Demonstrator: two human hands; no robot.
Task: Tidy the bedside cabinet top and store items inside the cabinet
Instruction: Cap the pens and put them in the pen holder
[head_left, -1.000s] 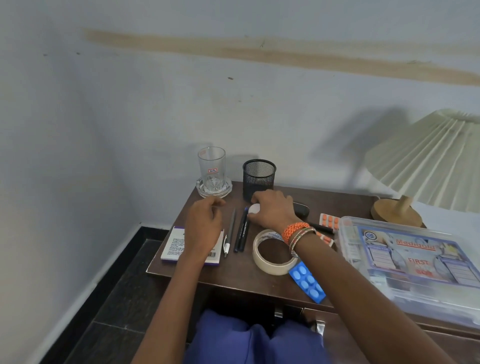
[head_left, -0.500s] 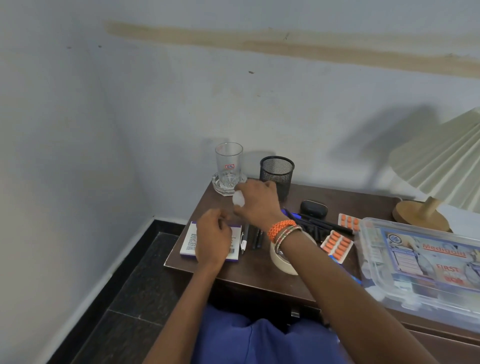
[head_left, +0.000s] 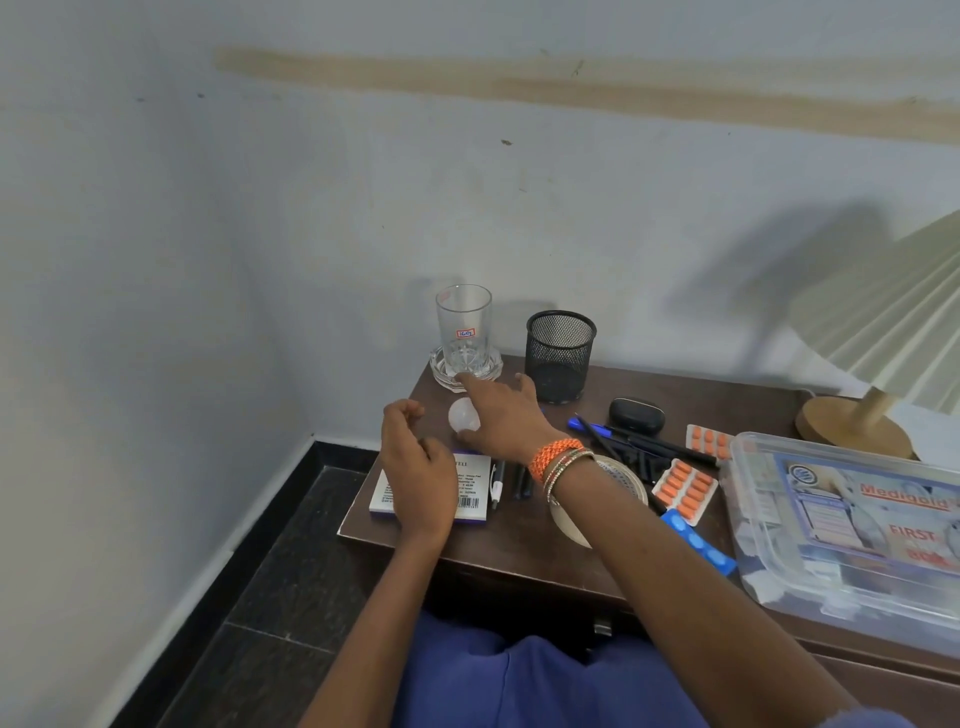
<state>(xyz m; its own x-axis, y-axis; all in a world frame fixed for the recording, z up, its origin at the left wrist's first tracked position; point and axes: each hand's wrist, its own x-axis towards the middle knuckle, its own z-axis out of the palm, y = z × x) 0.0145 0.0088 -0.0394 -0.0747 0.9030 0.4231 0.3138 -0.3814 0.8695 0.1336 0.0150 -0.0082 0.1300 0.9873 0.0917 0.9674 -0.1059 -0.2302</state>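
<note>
— Reaching across the far left corner of the table (head_left: 691, 395), the right hand (head_left: 506, 415) is seen with a small white round object (head_left: 462, 415) held against its palm; the index finger is stretched toward the glass dish (head_left: 441, 366), and a clear tumbler (head_left: 464, 330) is stood in that dish.

— And how is the left hand (head_left: 418, 470) held?

— It is raised above the white notepad (head_left: 470, 496) at the near left edge, fingers loosely curled, with nothing gripped. The pad is partly covered by it.

— What is laid out to the right?

— A black mesh pen cup (head_left: 560, 356) is placed just right of the tumbler, against the wall. A black earbud case (head_left: 636, 414) is set to its right. Several pens (head_left: 623, 439) are scattered between the case and the roll of tape (head_left: 618, 478), which is partly hidden by the right wrist. Two orange pill strips (head_left: 684, 491) are seen beside the pens, and a blue pill strip (head_left: 698, 540) is laid at the near edge.

— And at the far right?

— A clear first aid box (head_left: 852, 525) is rested on the table, with the wooden base of a lamp (head_left: 852, 423) behind it. Whether the white object is pinched or only cupped cannot be told.
</note>
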